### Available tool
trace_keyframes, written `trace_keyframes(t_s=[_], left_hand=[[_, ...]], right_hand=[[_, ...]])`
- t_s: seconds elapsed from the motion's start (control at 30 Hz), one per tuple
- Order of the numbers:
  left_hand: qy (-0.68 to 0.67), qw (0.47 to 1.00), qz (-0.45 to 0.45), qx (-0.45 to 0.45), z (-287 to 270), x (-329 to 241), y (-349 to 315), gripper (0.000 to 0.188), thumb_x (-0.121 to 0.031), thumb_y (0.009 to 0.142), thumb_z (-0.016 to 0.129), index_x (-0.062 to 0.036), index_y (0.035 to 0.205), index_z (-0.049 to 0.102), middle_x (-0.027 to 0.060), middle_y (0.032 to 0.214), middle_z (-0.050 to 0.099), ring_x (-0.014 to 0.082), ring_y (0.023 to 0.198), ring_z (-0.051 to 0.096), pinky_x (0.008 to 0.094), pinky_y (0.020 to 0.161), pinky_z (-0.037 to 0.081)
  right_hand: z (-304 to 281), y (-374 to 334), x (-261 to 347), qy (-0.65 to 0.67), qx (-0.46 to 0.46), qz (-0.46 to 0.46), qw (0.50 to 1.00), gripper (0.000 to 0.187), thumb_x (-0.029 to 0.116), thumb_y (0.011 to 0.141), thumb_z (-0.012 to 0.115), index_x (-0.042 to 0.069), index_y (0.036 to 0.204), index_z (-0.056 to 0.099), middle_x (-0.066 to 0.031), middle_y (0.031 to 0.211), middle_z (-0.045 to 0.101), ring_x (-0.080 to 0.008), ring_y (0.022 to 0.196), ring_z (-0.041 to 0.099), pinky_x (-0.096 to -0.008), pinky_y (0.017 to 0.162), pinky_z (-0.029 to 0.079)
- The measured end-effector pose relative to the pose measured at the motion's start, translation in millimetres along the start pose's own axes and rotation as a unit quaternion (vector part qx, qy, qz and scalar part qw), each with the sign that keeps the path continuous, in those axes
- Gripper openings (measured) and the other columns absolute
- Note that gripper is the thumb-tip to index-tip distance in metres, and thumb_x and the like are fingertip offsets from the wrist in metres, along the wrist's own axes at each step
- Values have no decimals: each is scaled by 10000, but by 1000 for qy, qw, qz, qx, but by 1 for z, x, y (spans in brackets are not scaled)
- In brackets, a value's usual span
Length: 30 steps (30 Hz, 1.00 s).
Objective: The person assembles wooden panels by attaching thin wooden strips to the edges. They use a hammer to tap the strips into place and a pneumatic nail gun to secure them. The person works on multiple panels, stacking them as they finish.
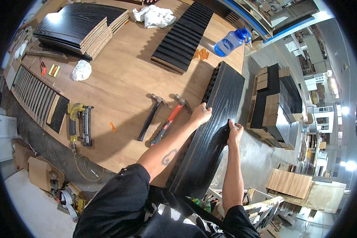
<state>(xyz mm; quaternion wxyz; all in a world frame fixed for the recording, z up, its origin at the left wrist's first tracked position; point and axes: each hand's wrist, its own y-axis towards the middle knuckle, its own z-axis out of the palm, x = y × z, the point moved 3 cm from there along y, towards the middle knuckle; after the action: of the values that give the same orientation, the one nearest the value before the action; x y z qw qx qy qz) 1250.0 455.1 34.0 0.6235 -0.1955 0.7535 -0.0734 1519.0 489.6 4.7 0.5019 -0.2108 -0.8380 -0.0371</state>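
Observation:
A long black wood-grain panel (222, 99) lies along the right edge of the workbench, close to my body. Ridged black slats show along its far left side. My left hand (201, 114) is closed on the panel's left edge, with the fingers curled. At its right edge, my right hand (235, 132) grips with thumb and fingers; its fingertips are partly hidden. Left of the panel lie two claw hammers, one with a black handle (150, 121) and one with a red and black handle (167, 123).
The wooden workbench (107, 87) also bears a ridged black panel (184, 35), a blue water bottle (228, 43), stacked black boards (77, 27), white cloths (154, 16) and a yellow nail gun (77, 123) with a hose. A stack of black boards (275, 105) stands on the floor at right.

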Motion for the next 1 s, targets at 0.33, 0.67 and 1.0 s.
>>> trace_keyframes(t_s=[0.33, 0.67, 1.0], left_hand=[[151, 988, 44, -2, -9, -15, -10, 371, -319, 992, 567, 32, 1095, 627, 285, 1015, 712, 451, 1002, 696, 506, 900, 562], [234, 971, 55, -2, -21, -22, -30, 466, -278, 995, 528, 96, 1273, 548, 385, 1310, 547, 437, 1236, 583, 511, 1021, 492], [26, 998, 46, 34, 21, 24, -31, 816, -425, 996, 528, 108, 1542, 237, 356, 1555, 324, 419, 1448, 379, 410, 1213, 308]], right_hand=[[2, -12, 15, -17, 5, 28, 999, 616, 371, 832, 862, -8, 1193, 537, -173, 1084, 611, -238, 965, 596, -394, 821, 514], [3, -17, 21, 28, 28, 48, 998, 618, 370, 830, 863, -27, 1162, 524, -172, 1065, 608, -235, 963, 606, -404, 823, 522], [-4, -5, 15, -121, -19, -44, 991, 682, 455, 897, 780, -88, 1256, 574, -180, 1063, 659, -238, 882, 649, -380, 778, 548]])
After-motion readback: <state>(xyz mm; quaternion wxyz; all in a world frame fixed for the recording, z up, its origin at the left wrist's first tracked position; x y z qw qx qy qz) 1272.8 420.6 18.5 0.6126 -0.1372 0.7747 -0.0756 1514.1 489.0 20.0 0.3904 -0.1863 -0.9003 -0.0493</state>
